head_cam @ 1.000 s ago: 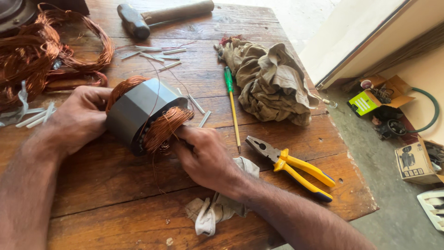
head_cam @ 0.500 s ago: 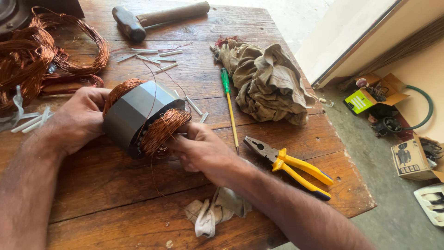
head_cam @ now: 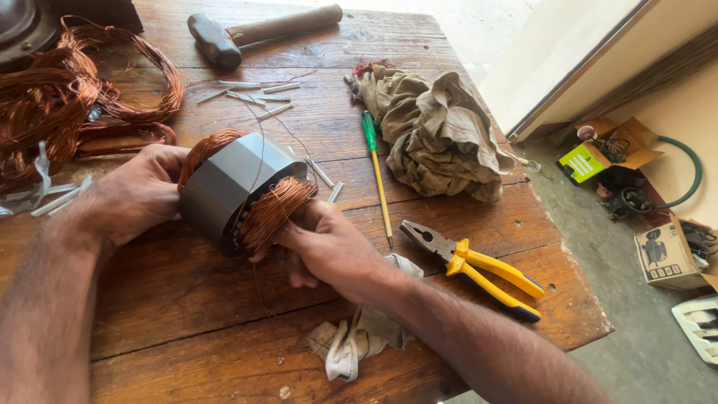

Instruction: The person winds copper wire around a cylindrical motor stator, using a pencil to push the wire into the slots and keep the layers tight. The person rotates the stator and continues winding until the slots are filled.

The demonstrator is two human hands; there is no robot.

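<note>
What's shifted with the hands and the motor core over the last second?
Little has changed. The right hand has crept from under the copper winding to grip its near end from the front. The left hand still steadies the grey stator core at its far end. The pliers, screwdriver, hammer and rag lie where they were.

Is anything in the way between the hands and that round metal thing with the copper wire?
Nothing visible. The left hand cups one end of the grey motor core, and the right hand touches the copper wire bundle at the other end.
</note>
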